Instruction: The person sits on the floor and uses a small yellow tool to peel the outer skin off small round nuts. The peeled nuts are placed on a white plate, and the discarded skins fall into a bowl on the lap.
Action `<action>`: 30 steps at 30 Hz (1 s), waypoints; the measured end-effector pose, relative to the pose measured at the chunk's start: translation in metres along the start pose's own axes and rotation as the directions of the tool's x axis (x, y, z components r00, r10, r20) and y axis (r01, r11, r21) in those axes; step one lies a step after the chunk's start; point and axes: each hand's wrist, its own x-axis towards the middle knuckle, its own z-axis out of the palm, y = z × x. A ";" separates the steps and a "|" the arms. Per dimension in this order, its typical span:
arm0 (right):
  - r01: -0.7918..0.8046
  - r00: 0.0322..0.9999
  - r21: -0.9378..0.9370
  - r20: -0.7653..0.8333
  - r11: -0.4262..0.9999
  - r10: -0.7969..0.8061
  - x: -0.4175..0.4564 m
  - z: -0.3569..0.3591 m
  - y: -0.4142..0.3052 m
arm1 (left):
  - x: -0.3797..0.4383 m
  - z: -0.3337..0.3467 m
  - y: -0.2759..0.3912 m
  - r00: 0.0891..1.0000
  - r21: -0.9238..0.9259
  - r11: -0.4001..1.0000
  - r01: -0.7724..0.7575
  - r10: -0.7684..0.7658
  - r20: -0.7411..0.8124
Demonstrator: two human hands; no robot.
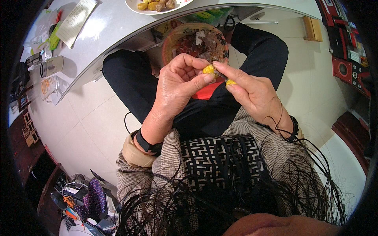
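Note:
My left hand (180,84) pinches a small yellow nut kernel (208,70), probably a peeled chestnut, between thumb and fingertips. From the right, my right hand (254,90) grips a small tool (230,82) with a yellow handle and a dark, narrow blade, probably a paring knife. Its blade end is close to the kernel; the fingers partly cover it, so contact is hard to tell. Below both hands, between my knees, stands a round waste bin (166,48) with dark scraps and a piece of white tissue inside.
On the white table (112,17), a white plate (144,11) holds yellow and brown nuts. A notepad with writing (77,22), a jar (52,66) and a glass mug (53,88) are at left. A wooden block (312,29) and a red speaker unit (348,70) are at right.

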 end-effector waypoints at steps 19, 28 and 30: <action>-0.041 0.999 0.075 0.006 0.996 0.041 -0.002 -0.001 0.001 | -0.002 0.003 -0.002 0.994 0.049 0.992 -0.113 0.113 0.011; -0.021 1.000 0.056 0.011 0.998 0.021 -0.003 -0.001 0.002 | -0.002 0.002 -0.003 0.986 0.158 0.973 -0.167 0.161 0.051; -0.003 1.000 0.055 0.006 0.998 0.002 -0.003 0.000 0.005 | -0.002 0.002 -0.003 0.979 0.184 0.962 -0.204 0.195 0.064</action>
